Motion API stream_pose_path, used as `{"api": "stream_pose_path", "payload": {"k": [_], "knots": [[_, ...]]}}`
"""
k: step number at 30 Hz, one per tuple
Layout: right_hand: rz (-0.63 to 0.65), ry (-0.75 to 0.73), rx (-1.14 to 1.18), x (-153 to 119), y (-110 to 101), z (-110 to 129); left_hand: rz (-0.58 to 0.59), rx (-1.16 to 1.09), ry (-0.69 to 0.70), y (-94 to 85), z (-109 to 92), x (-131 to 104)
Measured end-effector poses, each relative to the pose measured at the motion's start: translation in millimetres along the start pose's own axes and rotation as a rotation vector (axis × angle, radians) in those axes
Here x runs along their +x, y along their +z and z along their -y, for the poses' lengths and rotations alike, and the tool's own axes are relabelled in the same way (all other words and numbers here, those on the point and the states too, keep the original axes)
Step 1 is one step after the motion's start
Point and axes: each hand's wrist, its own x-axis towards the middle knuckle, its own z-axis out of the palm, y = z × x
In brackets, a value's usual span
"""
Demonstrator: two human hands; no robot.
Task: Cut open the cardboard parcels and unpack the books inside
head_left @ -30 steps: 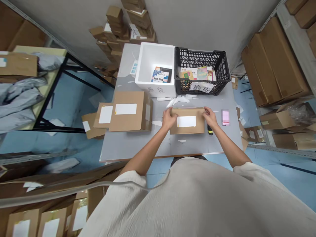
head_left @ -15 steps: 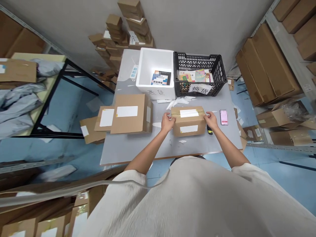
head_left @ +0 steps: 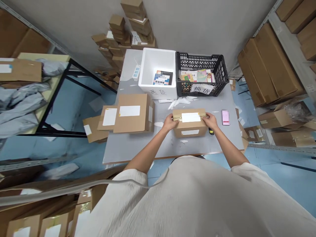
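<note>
Since left grip [head_left: 170,122] and right grip [head_left: 210,121] clasp its ends, the taped carton [head_left: 189,126] seems steadied. Its label [head_left: 191,117] lies between — uncovered.

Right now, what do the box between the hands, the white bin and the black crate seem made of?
Box: matt cardboard, by its plain brown, sharp-edged faces. White bin: probably matt foam, by its thick, pale walls. Black crate: likely moulded plastic, perhaps satin, by its regular openwork sides.

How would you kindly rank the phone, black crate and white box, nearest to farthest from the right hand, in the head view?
From the right hand:
1. Phone, to its right.
2. Black crate, ahead.
3. White box, ahead and left.
</note>
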Motion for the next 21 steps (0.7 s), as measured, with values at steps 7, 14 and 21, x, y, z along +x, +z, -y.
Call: {"api": "stream_pose_path", "payload": {"k": [7,14,21], "knots": [[-0.01,-0.051,0.096,-0.9,1.3,-5.2,-0.038,-0.054,0.107,0.4,3.8,-1.4],[0.022,0.031,0.08,13.3,-0.3,-15.1,-0.055,-0.082,0.021,6.6,8.6,6.9],[-0.01,0.002,0.031,35.1,-1.6,-4.8,-0.123,0.032,0.017,6.4,-3.1,32.6]]}}
